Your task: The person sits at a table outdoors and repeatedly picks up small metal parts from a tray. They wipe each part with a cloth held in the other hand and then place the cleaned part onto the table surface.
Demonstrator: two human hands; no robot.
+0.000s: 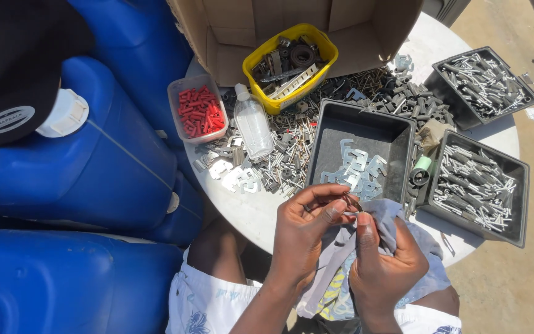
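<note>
A: what are the hands doing?
B: left hand point(307, 226) pinches a small thin metal piece point(353, 202) at the round white table point(248, 210) edge; right hand point(383, 260) grips a grey cloth point(397, 216) against it, by the black tray of flat metal brackets point(360, 142).

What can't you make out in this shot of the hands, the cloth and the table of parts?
Head view:
- Small metal piece between left hand and right hand: mostly hidden by fingers; kind unclear.
- Grey cloth: lower part covered by both hands.
- Cardboard box: cut off by top edge.
- Parts in yellow tub: too small to identify.
</note>
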